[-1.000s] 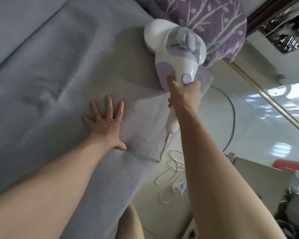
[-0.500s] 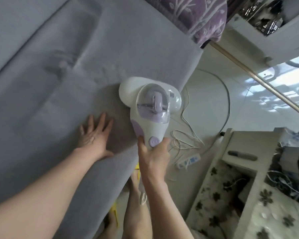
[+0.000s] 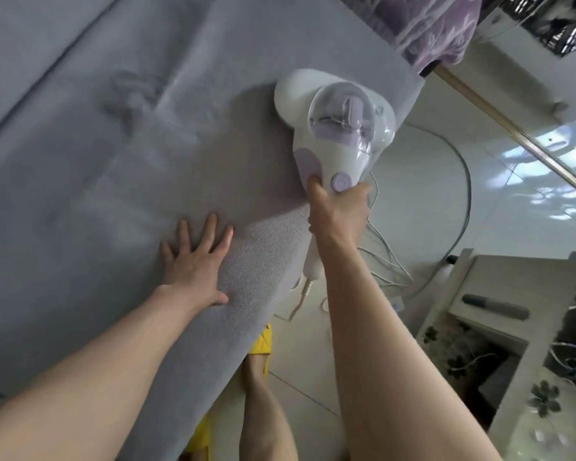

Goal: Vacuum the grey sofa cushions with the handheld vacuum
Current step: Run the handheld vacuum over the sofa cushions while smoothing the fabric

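The right hand (image 3: 340, 214) is wrapped around the handle of the vacuum (image 3: 336, 128), thumb laid along the lilac side panel just beside the round lilac button (image 3: 341, 182). The vacuum's long axis runs from the handle away from the person, up the frame and slightly left; its wide white head points toward the sofa back. The head rests on the grey seat cushion (image 3: 167, 154), close to the cushion's front edge. A clear dome with lilac parts inside tops the body. A small dark mark sits on the head near the dome, too small to read; no other writing is legible.

The left hand (image 3: 197, 264) lies flat on the same cushion, fingers straight and spread, holding nothing, near the vacuum but apart from it.

A white cord (image 3: 389, 257) trails from the handle end to the tiled floor (image 3: 423, 194). A purple patterned pillow (image 3: 426, 21) lies beyond the vacuum at the cushion's far end. A yellow slipper (image 3: 261, 341) shows below the cushion edge.
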